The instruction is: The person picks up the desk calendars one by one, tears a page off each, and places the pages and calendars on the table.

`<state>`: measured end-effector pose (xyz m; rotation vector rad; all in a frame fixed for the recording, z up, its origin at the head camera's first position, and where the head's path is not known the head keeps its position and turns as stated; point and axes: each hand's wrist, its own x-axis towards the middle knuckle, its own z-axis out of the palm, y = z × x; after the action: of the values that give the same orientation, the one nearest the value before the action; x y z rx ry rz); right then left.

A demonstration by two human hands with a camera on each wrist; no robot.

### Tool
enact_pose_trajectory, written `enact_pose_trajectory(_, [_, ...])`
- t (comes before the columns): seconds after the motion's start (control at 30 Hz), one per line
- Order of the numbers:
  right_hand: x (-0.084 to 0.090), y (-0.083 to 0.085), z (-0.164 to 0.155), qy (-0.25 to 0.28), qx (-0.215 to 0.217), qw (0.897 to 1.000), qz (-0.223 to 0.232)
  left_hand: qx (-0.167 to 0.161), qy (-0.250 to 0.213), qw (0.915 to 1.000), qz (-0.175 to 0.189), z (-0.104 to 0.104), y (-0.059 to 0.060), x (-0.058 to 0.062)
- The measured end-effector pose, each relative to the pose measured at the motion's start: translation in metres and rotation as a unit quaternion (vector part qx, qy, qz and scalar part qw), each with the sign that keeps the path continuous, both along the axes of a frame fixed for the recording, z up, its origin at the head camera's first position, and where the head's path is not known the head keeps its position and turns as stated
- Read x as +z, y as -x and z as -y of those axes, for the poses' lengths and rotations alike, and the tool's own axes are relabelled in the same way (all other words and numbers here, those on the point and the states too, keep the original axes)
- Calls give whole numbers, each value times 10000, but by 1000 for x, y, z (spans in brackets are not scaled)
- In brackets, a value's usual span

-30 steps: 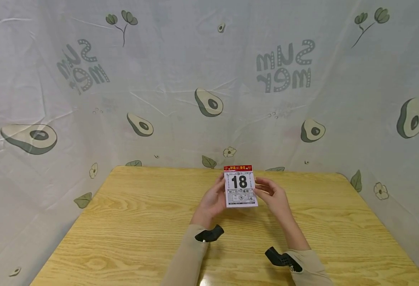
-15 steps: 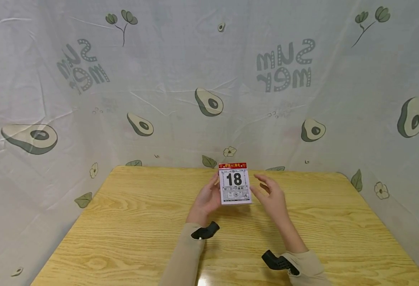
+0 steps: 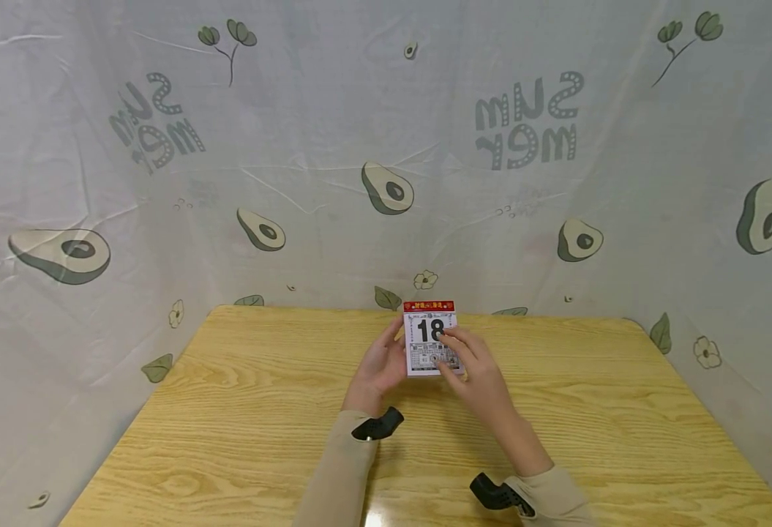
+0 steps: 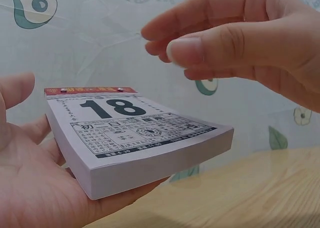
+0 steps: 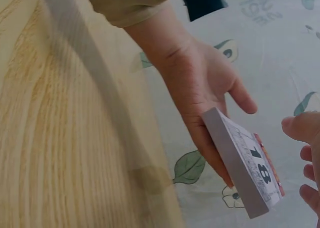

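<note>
A thick tear-off calendar (image 3: 430, 333) shows a black 18 under a red top strip. It lies on the fingers of my left hand (image 3: 383, 366), which carry it from beneath. In the left wrist view the thumb of that hand stands apart from the calendar (image 4: 140, 133), and most of the fingers are hidden under the block. My right hand (image 3: 484, 380) overlaps the calendar's right side in the head view. The left wrist view shows a gap between the right hand (image 4: 245, 38) and the top page, its fingers slightly bent and holding nothing.
Below both hands is a wooden table (image 3: 260, 410) with rounded far corners. A pale cloth (image 3: 320, 110) printed with avocados and leaves hangs behind it. Black wrist mounts (image 3: 377, 424) sit on both beige sleeves.
The calendar and left hand have shifted slightly left. My right hand first came away from the calendar's right edge, then moved left over its face.
</note>
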<state>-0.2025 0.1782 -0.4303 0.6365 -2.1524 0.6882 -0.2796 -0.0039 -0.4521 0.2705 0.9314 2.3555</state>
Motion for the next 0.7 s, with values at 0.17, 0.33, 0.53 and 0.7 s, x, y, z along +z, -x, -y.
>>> enact_pose_trajectory(0.17, [-5, 0, 4, -537, 66, 9985, -71, -66, -55, 9999, -128, 1, -1, 0])
enact_pose_trajectory(0.33, [-10, 0, 8, -789, 219, 9964, -200, -112, -61, 9995, -293, 2, -1, -1])
enact_pose_trajectory(0.53, [-16, 3, 11, -973, 350, 9936, -450, -120, -107, 9995, -264, 2, -2, -1])
enact_pose_trajectory(0.7, [-20, 4, 12, -1123, 286, 9921, -478, -125, -80, 9996, -250, 1, -1, -1])
